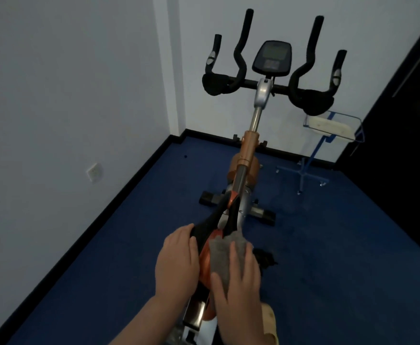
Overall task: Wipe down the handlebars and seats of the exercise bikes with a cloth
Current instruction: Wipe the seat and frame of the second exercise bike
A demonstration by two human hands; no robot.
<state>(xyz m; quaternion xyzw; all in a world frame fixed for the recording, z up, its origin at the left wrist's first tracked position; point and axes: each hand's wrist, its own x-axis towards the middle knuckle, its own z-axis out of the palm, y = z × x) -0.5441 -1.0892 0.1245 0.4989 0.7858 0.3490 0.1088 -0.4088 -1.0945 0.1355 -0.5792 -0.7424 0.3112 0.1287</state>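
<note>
While the left hand (pixel 177 260) is resting with relaxed fingers along the seat (pixel 207 247) edge, the right hand (pixel 239 282) is pressing a grey cloth (pixel 222 252) flat onto the seat, fingers straight.

Neither hand is clenching anything; the cloth is lying under the right palm on the seat's orange rear part; the black handlebars (pixel 273 70) are standing well apart ahead, untouched; blue floor (pixel 328 245) is lying open on both sides; a white wall (pixel 67 95) is running close on the left.
</note>
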